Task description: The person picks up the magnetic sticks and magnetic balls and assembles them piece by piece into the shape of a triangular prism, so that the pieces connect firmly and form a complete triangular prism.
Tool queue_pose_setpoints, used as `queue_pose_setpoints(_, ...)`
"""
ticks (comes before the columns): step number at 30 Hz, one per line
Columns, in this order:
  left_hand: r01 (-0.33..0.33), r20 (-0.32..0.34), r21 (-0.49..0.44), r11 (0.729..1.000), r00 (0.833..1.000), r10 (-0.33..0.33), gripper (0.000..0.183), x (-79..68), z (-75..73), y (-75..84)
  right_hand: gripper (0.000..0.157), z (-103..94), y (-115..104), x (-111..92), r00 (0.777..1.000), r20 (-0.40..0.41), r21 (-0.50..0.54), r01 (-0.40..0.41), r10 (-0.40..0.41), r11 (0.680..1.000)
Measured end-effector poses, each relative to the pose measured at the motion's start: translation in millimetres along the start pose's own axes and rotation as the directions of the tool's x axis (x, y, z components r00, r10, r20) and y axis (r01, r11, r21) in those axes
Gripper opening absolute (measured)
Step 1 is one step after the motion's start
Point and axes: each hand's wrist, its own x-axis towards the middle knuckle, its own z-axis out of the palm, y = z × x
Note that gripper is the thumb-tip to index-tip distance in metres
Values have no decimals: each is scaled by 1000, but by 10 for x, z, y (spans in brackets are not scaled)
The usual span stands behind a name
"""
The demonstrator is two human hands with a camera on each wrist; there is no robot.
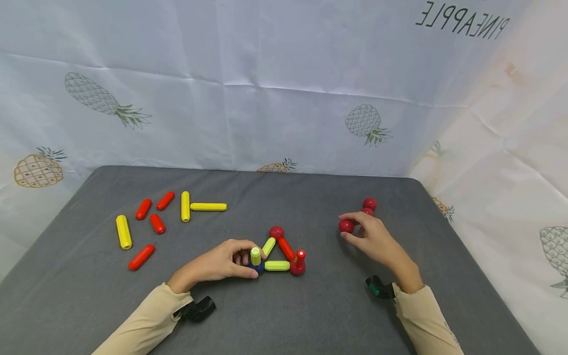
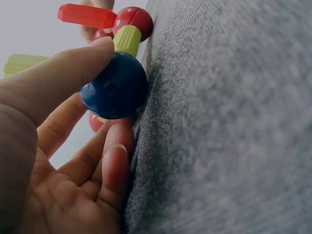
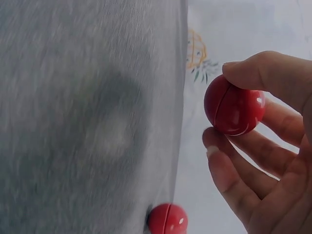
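Note:
My left hand (image 1: 224,262) grips a blue ball (image 2: 117,90), thumb on one side and fingers around the other. That ball is one corner of a flat triangle whose other corners are a far red ball (image 1: 276,232) and a right red ball (image 1: 298,267). Two yellow-green rods and a red rod (image 1: 286,249) form its sides. A yellow-green rod (image 1: 255,256) stands up from the blue ball, a short red rod (image 1: 301,255) from the right one. To the right, my right hand (image 1: 376,241) pinches a loose red ball (image 3: 235,107) between thumb and fingers, above the table.
Beyond my right hand, two more red balls, a farther one (image 1: 370,203) and a nearer one (image 1: 367,211), lie on the grey table (image 1: 284,315). Several loose red rods (image 1: 142,257) and yellow rods (image 1: 208,207) lie at left. A pineapple-print cloth (image 1: 284,123) hangs behind.

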Motion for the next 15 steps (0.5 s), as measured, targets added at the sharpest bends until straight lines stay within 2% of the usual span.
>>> queue_pose_setpoints(6,14,5,-11,1000,1000,-14,30,-5,-13,-6,38,72,-156,72,998,21,45,60,-61,997)
queue_pose_setpoints(15,22,-11,-12,1000,1000,-22,25,-10,-12,-25,38,114,-459,118,995,47,61,83,-86,995)
